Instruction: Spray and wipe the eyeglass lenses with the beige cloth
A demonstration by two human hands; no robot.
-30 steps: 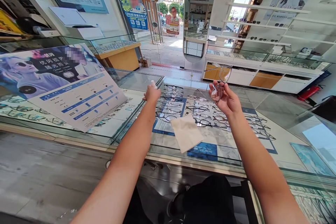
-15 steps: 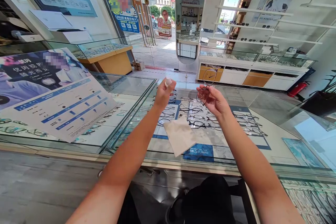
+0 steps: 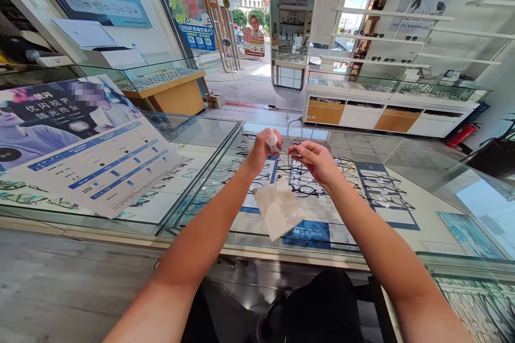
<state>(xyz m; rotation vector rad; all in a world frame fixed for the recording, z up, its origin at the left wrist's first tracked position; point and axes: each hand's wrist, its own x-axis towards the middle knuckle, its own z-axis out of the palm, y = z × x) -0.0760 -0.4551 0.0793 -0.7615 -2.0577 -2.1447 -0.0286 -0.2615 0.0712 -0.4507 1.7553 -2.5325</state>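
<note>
My left hand (image 3: pixel 263 151) is closed around a small white bottle (image 3: pixel 273 142), its top pointing toward the glasses. My right hand (image 3: pixel 317 161) pinches a pair of thin-framed glasses (image 3: pixel 295 134) and holds them upright just right of the bottle. Both hands hover close together above the glass display counter (image 3: pixel 362 225). A pale cleaning cloth (image 3: pixel 278 208) lies flat on the counter just below the hands. Rows of eyeglass frames (image 3: pixel 314 179) show under the glass.
A large printed poster (image 3: pixel 80 144) leans on the counter at the left. An oval mirror (image 3: pixel 292 27) stands beyond the counter. White wall shelves (image 3: pixel 398 37) and low cabinets line the right side. A red fire extinguisher (image 3: pixel 461 134) lies at the far right.
My left hand lifted the bottle from the counter and brought it right toward the glasses. My right hand moved left and lower with the glasses, so the hands now nearly meet.
</note>
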